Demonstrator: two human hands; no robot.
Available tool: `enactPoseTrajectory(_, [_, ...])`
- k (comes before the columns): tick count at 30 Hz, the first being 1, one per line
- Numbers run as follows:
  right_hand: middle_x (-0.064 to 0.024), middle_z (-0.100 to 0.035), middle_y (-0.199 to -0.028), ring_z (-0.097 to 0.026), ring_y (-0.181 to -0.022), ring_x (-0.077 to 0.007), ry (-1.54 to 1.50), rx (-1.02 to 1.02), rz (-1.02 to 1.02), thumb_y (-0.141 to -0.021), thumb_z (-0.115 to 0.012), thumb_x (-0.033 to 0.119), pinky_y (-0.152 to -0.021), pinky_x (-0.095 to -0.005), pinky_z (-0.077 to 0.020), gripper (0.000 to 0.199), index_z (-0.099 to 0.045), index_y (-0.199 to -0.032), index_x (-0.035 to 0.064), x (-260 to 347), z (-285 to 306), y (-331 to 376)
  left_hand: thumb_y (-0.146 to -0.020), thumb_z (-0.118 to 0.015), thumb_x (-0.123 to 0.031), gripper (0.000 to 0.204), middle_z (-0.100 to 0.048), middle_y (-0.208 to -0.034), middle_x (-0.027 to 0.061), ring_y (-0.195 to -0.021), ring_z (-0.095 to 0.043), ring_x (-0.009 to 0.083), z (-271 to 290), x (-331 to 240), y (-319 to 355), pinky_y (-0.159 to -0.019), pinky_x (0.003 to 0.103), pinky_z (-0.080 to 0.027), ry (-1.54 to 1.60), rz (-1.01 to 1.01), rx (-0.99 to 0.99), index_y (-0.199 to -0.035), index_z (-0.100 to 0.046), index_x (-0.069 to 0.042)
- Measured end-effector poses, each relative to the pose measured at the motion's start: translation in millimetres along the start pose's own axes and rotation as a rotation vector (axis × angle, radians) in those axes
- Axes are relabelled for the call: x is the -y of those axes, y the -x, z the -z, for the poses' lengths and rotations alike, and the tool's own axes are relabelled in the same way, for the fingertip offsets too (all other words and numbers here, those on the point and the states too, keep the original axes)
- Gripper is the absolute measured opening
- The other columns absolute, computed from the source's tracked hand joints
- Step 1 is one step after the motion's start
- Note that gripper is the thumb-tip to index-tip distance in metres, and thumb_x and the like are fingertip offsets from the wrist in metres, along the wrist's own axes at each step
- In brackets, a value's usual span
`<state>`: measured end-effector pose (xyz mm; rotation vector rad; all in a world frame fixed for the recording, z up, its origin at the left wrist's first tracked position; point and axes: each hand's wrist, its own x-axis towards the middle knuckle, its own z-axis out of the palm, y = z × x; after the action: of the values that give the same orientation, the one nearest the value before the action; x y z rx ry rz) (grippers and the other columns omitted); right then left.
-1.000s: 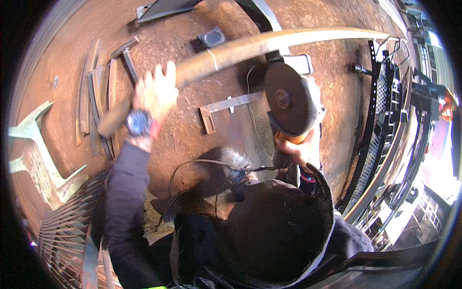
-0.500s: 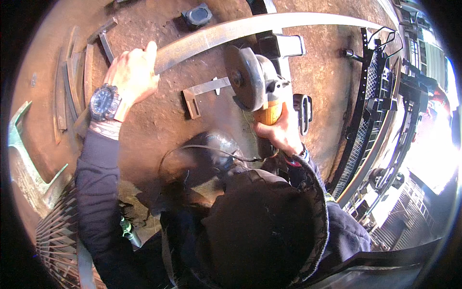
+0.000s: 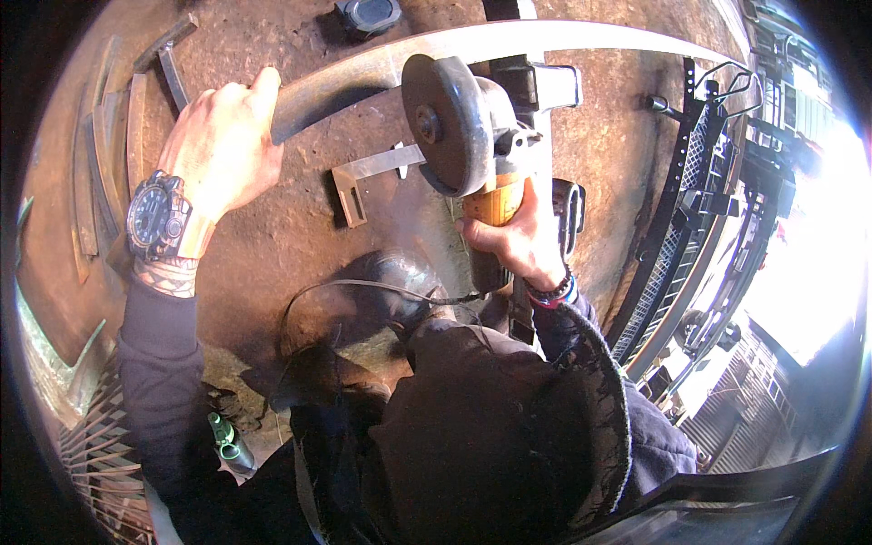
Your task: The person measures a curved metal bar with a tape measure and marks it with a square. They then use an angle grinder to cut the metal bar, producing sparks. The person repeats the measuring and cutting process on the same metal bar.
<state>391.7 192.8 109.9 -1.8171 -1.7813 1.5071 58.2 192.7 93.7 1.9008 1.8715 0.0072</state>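
My left hand [image 3: 227,145], with a watch on its wrist, is closed round the near left end of a long metal bar [image 3: 363,77]. The bar runs off to the right across a dark metal support [image 3: 522,82]. My right hand [image 3: 522,232] grips the yellow body of an angle grinder [image 3: 498,198]. The grinder's disc and guard [image 3: 445,127] stand upright, and the disc's top overlaps the bar's lower edge in view. Whether they touch, I cannot tell. Below the bar a metal square [image 3: 350,186] lies on the brown floor.
A dark boxy object [image 3: 368,14] lies beyond the bar. Several metal strips [image 3: 100,163] lie at the left. A black mesh-panelled frame [image 3: 668,227] stands at the right. The grinder's cable [image 3: 363,283] loops near my boot [image 3: 400,282]. A green bottle-like object [image 3: 227,440] is at lower left.
The grinder in my right hand has moved up and left, so its disc now overlaps the bar. My left hand, still on the bar, appears farther left as the whole view shifts slightly.
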Motion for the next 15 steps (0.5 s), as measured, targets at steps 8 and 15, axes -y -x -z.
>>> enactPoseTrajectory(8, [-0.0101, -0.066, -0.112, -0.064, -0.1, -0.0216, -0.018, 0.009, -0.024, -0.066, -0.09, 0.021, -0.091, -0.0371, -0.0527, 0.078, -0.051, -0.131, 0.0023, -4.8, -1.7, -2.9, -0.078, -0.073, -0.006, 0.04, -0.07, -0.087, 0.0258, -0.086, -0.072, 0.0402, 0.2, -1.0, -1.7, -0.078, 0.045, -0.06, -0.072, -0.042, -0.023, -0.114, -0.056, 0.002])
enactPoseTrajectory(15, [-0.0109, -0.066, -0.113, -0.064, -0.1, -0.0223, 0.015, 0.019, -0.014, -0.066, -0.091, 0.02, -0.091, -0.037, -0.0532, 0.078, -0.05, -0.131, 0.002, 1.7, -0.8, -3.0, -0.078, -0.074, -0.008, 0.045, -0.069, -0.089, 0.0251, -0.086, -0.072, 0.0395, -6.2, 5.4, -1.1, -0.077, 0.045, -0.06, -0.1, -0.062, -0.047, -0.118, -0.056, 0.002])
